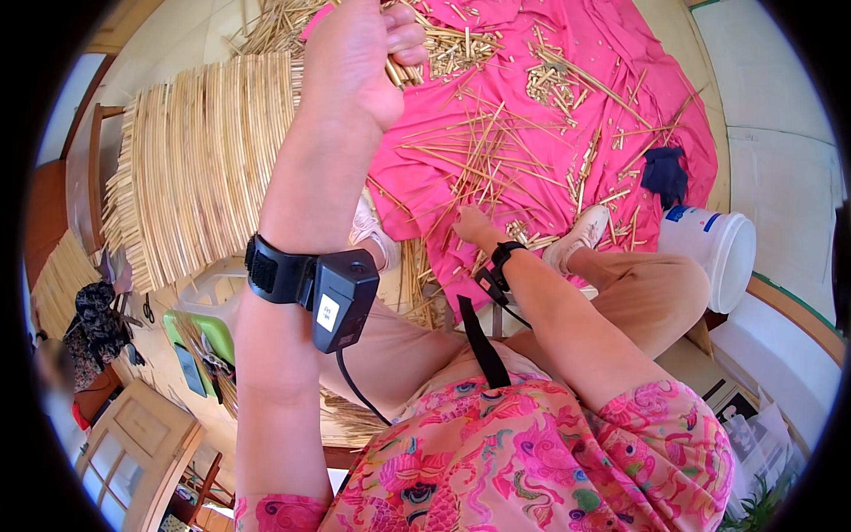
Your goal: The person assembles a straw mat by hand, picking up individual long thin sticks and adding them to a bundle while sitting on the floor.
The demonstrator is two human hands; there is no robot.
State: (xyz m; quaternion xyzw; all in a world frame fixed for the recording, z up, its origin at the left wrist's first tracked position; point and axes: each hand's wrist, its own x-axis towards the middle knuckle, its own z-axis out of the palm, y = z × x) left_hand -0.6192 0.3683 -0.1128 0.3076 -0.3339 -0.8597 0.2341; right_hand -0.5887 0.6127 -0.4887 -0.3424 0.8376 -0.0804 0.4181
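Currently, stalks (403,75) are being gripped by left hand (362,66); right hand (472,224) being held above pink cloth (656,58), grip unclear.

The left hand (365,80) is at the top of the frame, partly cut by the edge, its fingers curled round a few straw-coloured stalks (403,74) whose ends poke out below. The right hand (475,224), near the centre, is bunched beside thin loose stalks (483,164) strewn over a pink cloth (612,25); its fingertips cannot be made out. Piles of short cut pieces (548,85) lie at upper centre and upper right. A mat of aligned stalks (199,151) fills the upper left. At right, a white bucket (696,246) stands just beside a dark blue cloth (665,175)
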